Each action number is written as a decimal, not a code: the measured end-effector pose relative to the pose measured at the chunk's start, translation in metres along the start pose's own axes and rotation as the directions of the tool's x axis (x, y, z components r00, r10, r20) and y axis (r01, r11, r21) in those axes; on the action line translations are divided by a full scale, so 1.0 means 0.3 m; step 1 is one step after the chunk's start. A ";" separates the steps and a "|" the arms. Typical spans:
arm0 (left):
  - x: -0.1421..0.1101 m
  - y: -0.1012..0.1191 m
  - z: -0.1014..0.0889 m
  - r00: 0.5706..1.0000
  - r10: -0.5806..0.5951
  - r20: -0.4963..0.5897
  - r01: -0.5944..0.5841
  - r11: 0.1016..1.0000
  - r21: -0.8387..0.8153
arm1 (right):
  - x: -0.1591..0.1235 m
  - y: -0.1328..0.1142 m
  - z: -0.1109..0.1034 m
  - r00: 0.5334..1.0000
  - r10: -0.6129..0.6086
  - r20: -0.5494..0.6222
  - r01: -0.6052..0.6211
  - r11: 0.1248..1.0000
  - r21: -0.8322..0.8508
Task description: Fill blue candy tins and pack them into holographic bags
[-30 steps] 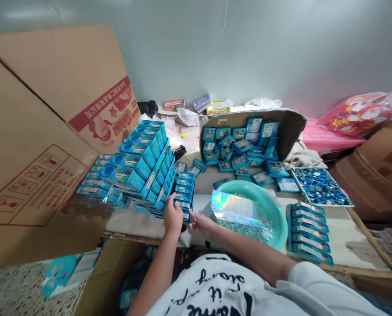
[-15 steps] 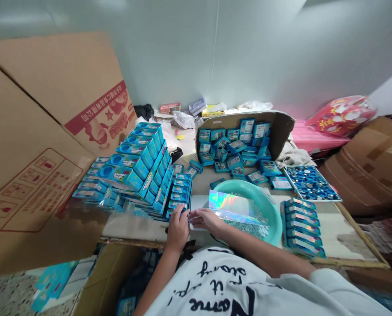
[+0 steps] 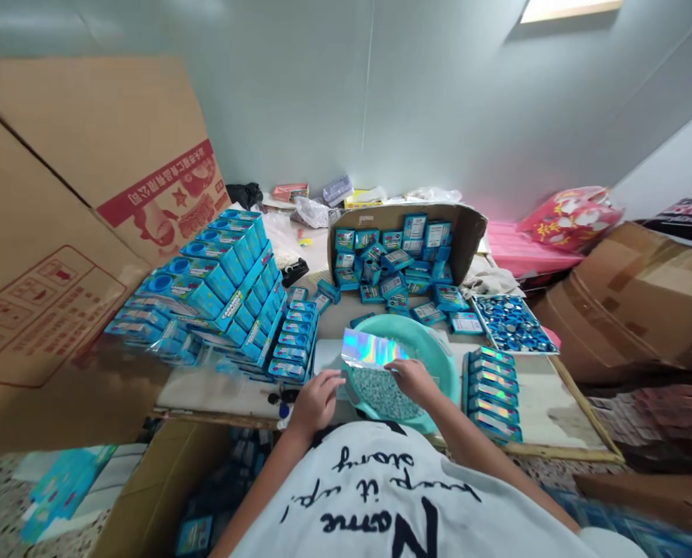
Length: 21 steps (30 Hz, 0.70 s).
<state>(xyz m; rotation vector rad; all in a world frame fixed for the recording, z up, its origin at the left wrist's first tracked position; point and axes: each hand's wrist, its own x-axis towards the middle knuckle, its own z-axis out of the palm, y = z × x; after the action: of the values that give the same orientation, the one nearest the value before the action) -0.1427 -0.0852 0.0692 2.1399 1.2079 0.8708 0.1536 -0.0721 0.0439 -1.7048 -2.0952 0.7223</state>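
My right hand (image 3: 414, 378) is closed on the near right corner of a shiny holographic bag (image 3: 372, 349), which lies over a teal basin (image 3: 442, 350) holding small pale pellets. My left hand (image 3: 316, 399) is at the basin's near left rim, fingers curled on the bag's left edge. Just left of that hand stands a short column of flat blue boxes (image 3: 294, 341).
A tall stack of blue boxes (image 3: 229, 279) leans at the left beside big cardboard sheets (image 3: 60, 256). Behind the basin an open carton (image 3: 407, 244) spills blue boxes. A tray of blue caps (image 3: 511, 322) and a row of blue boxes (image 3: 490, 395) sit at the right.
Both hands left the column of blue boxes and moved right to the basin. The holographic bag is now lifted and tilted between them. The view shifted right.
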 end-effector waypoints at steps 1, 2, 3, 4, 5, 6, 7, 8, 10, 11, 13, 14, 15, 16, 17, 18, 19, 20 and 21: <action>0.004 0.016 0.007 0.998 -0.057 -0.038 0.057 0.998 -0.010 | 0.015 -0.011 -0.027 1.000 -0.016 -0.022 0.016 1.000 0.001; 0.008 0.033 0.013 0.990 -0.115 -0.082 0.114 0.993 -0.017 | 0.026 -0.026 -0.057 0.998 -0.031 -0.052 0.031 1.000 -0.005; 0.016 0.051 0.016 0.978 -0.173 -0.120 0.171 0.985 -0.027 | 0.034 -0.045 -0.090 0.995 -0.046 -0.093 0.045 0.999 -0.003; 0.026 0.071 0.017 0.963 -0.230 -0.143 0.225 0.973 -0.047 | 0.037 -0.067 -0.122 0.987 -0.053 -0.149 0.057 0.998 0.022; 0.040 0.094 0.016 0.947 -0.284 -0.151 0.275 0.958 -0.081 | 0.036 -0.094 -0.151 0.978 -0.050 -0.201 0.069 0.994 0.090; 0.059 0.122 0.013 0.932 -0.334 -0.141 0.316 0.939 -0.135 | 0.034 -0.125 -0.176 0.971 -0.033 -0.238 0.086 0.973 0.213; 0.081 0.154 0.007 0.921 -0.374 -0.114 0.346 0.915 -0.208 | 0.031 -0.159 -0.196 0.969 -0.005 -0.249 0.103 0.919 0.382; 0.105 0.190 0.000 0.916 -0.394 -0.077 0.356 0.886 -0.298 | 0.029 -0.196 -0.210 0.974 0.026 -0.227 0.111 0.815 0.569; 0.154 0.270 -0.020 0.933 -0.359 -0.003 0.316 0.824 -0.470 | 0.033 -0.272 -0.220 0.994 0.029 -0.108 0.076 0.533 0.843; 0.177 0.309 -0.033 0.948 -0.318 0.016 0.279 0.806 -0.522 | 0.040 -0.307 -0.218 0.999 0.002 -0.051 0.045 0.417 0.908; 0.211 0.374 -0.061 0.970 -0.245 -0.006 0.206 0.830 -0.518 | 0.060 -0.365 -0.205 0.999 -0.043 0.007 0.007 0.306 0.952; 0.220 0.396 -0.075 0.974 -0.223 -0.038 0.179 0.864 -0.471 | 0.071 -0.386 -0.196 0.999 -0.047 0.010 0.005 0.296 0.955; 0.225 0.409 -0.088 0.974 -0.215 -0.078 0.165 0.897 -0.409 | 0.080 -0.400 -0.187 1.000 -0.024 0.000 0.008 0.308 0.951; 0.227 0.414 -0.099 0.966 -0.221 -0.132 0.164 0.923 -0.348 | 0.086 -0.409 -0.180 0.999 0.031 -0.024 0.012 0.339 0.941; 0.225 0.414 -0.108 0.950 -0.242 -0.197 0.177 0.938 -0.299 | 0.087 -0.412 -0.175 0.991 0.110 -0.073 0.024 0.392 0.920; 0.223 0.410 -0.115 0.924 -0.276 -0.264 0.203 0.941 -0.272 | 0.082 -0.412 -0.173 0.969 0.189 -0.156 0.052 0.464 0.884; 0.221 0.405 -0.119 0.889 -0.323 -0.325 0.236 0.931 -0.278 | 0.072 -0.411 -0.175 0.932 0.237 -0.273 0.101 0.554 0.826; 0.222 0.402 -0.120 0.850 -0.375 -0.369 0.264 0.911 -0.316 | 0.056 -0.410 -0.181 0.890 0.221 -0.398 0.167 0.655 0.737; 0.226 0.404 -0.120 0.817 -0.423 -0.393 0.277 0.885 -0.375 | 0.036 -0.411 -0.190 0.855 0.125 -0.503 0.250 0.750 0.612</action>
<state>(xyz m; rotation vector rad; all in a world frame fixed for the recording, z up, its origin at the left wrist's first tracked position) -0.0779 -0.0769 0.1969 1.4298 1.5275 1.3426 0.0846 -0.0703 0.1613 -1.2208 -1.2847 0.7544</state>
